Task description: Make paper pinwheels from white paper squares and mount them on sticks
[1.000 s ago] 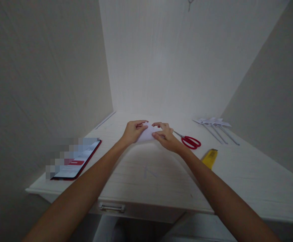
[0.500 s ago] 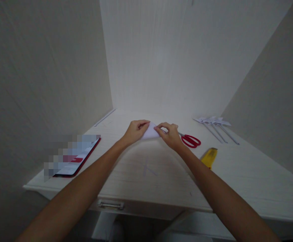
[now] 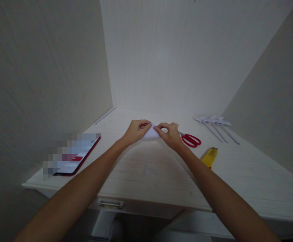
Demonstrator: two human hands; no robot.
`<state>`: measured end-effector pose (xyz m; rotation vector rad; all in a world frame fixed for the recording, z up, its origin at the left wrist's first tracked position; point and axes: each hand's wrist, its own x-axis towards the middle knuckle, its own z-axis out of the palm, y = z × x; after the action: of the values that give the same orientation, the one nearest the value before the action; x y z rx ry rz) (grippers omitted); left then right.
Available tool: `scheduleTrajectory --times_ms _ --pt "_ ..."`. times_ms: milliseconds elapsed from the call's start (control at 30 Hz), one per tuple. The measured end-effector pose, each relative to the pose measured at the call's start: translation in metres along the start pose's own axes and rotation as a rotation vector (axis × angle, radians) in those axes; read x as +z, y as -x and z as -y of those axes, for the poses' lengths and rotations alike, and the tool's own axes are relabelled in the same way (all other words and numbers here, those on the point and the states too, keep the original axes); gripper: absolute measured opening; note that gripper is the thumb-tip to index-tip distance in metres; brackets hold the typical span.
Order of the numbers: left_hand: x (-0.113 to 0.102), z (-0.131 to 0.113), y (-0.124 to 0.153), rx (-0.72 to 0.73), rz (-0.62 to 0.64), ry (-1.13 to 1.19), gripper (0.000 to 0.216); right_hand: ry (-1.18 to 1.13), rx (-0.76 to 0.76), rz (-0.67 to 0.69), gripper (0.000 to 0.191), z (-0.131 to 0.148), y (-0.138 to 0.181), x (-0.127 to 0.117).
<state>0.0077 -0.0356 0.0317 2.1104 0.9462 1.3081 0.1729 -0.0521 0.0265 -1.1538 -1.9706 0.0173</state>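
A small folded piece of white paper [image 3: 151,133] is held between my two hands over the middle of the table. My left hand [image 3: 137,130] pinches its upper left edge between thumb and fingers. On the other side, my right hand [image 3: 169,133] grips the paper near its top with thumb and forefinger. The paper's lower edge shows between the wrists, while its corners are partly hidden by my fingers. Just right of my right hand lie red-handled scissors [image 3: 191,140], their blades mostly covered by that hand.
A yellow tool, perhaps a cutter [image 3: 209,157], lies beside my right forearm. Several paper pinwheels on sticks [image 3: 215,125] rest at the back right. A tablet or phone in a red case [image 3: 79,161] is at the left. A thin rod [image 3: 104,116] lies along the left wall.
My left fingertips have shifted slightly right along the paper, closer to my right hand. Both hands keep their pinch, and the objects on the table stay where they were.
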Motion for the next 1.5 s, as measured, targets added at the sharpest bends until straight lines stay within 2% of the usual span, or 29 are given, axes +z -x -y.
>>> scheduleTrajectory --times_ms 333,433,533,767,867,1100,1200,1333,1400,1500 --pt "0.000 0.002 -0.001 0.001 0.015 -0.006 0.023 0.010 -0.003 0.002 0.031 -0.001 0.000 0.001" --pt "0.000 0.002 0.000 0.014 0.020 -0.033 0.023 -0.016 0.015 -0.009 0.022 0.002 0.001 0.001" --pt "-0.002 0.000 0.001 0.068 0.073 -0.066 0.024 -0.068 -0.003 -0.034 0.012 0.006 0.001 -0.001" --pt "-0.007 -0.005 0.002 0.131 0.157 -0.142 0.024 -0.217 -0.036 0.002 0.011 0.008 -0.002 -0.005" --pt "-0.009 -0.002 0.000 0.119 0.185 -0.156 0.024 -0.185 -0.033 0.016 0.010 0.008 -0.002 -0.006" --pt "-0.023 0.009 -0.003 -0.022 0.292 -0.089 0.023 -0.227 0.033 -0.102 0.007 -0.009 -0.005 -0.005" --pt "-0.027 0.014 -0.006 -0.047 0.245 -0.003 0.022 -0.298 0.039 -0.166 0.008 -0.014 -0.008 -0.004" --pt "-0.027 0.022 -0.009 0.025 0.083 0.162 0.032 -0.382 0.088 -0.251 0.009 -0.015 -0.010 -0.004" --pt "-0.027 0.024 -0.010 0.050 0.083 0.154 0.030 -0.400 0.105 -0.264 0.009 -0.014 -0.010 -0.005" --pt "-0.027 0.024 -0.010 0.047 0.146 0.121 0.023 -0.421 0.102 -0.248 0.008 -0.014 -0.010 -0.005"
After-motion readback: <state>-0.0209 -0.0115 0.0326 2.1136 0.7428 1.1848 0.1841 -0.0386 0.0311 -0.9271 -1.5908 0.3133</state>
